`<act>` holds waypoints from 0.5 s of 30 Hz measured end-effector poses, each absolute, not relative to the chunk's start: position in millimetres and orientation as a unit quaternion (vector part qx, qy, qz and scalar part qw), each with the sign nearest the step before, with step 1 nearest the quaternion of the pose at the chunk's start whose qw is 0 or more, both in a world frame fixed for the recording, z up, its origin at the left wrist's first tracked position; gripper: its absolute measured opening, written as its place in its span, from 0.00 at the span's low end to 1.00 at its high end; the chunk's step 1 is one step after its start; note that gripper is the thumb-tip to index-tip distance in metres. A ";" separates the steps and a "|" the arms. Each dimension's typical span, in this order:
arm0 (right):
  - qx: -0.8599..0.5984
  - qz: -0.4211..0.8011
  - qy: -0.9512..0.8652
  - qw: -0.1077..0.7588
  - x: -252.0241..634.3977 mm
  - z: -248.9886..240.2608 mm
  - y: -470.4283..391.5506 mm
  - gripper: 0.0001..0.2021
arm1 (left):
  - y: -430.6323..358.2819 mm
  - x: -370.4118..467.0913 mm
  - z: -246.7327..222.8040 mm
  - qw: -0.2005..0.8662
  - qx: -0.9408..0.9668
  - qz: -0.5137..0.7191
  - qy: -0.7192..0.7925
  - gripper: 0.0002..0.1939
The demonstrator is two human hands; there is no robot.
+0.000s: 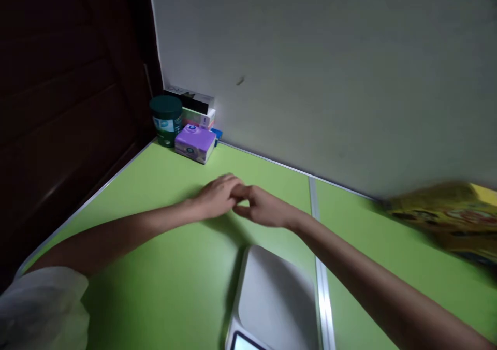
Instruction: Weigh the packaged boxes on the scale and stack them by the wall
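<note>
Above the green tabletop (163,267), my two hands meet near the middle of the view. My left hand (217,197) has its back toward me, and its fingers are largely hidden beside the right one. My right hand (266,205) reaches in from the right, with its fingers overlapping the left hand and a gap between thumb and forefinger. Nothing held shows in either hand. Just below them lies a white flat device with a lit display, which looks like a digital scale (277,298); both hands are apart from it.
At the back left corner stand a dark green tub (166,122), a purple tissue pack (195,142) and stacked boxes (198,113). A blurred yellow package (446,215) lies at the right. A metal strip (324,293) crosses the tabletop. A pale wall (310,70) rises behind.
</note>
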State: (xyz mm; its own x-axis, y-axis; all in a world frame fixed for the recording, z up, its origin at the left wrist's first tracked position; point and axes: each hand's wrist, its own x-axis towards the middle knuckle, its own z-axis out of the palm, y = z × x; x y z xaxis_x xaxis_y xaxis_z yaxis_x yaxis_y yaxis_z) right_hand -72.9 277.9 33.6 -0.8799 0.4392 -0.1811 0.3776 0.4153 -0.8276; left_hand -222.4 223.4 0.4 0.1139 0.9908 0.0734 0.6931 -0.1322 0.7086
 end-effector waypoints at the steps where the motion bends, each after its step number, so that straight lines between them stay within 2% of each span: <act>1: -0.279 0.511 -0.812 0.053 -90.1 29.4 288.0 0.15 | 228.7 -239.1 -4.9 0.241 0.657 0.333 0.632 0.19; 4: -0.421 0.598 -0.667 0.146 -135.2 10.7 313.9 0.29 | 249.0 -285.4 -18.6 0.185 0.483 0.467 0.717 0.32; 7: -0.469 0.628 -0.587 0.200 -171.3 -10.6 331.7 0.34 | 273.0 -319.2 -28.5 0.199 0.334 0.503 0.772 0.40; 10: -0.476 0.630 -0.571 0.225 -197.4 -24.8 341.5 0.34 | 290.7 -334.9 -35.0 0.219 0.281 0.490 0.796 0.41; 15: -0.465 0.646 -0.556 0.240 -195.4 -21.8 336.2 0.26 | 278.8 -328.9 -42.0 0.240 0.279 0.468 0.803 0.38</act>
State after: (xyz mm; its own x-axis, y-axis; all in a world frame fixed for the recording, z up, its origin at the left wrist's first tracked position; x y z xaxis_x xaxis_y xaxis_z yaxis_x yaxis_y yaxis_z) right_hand -195.4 336.2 -21.8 -0.4520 0.8272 -0.3337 0.2069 -0.2667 -0.9413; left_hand -328.9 278.8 -42.0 -0.7294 0.6726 -0.1246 0.2231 0.4061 0.8862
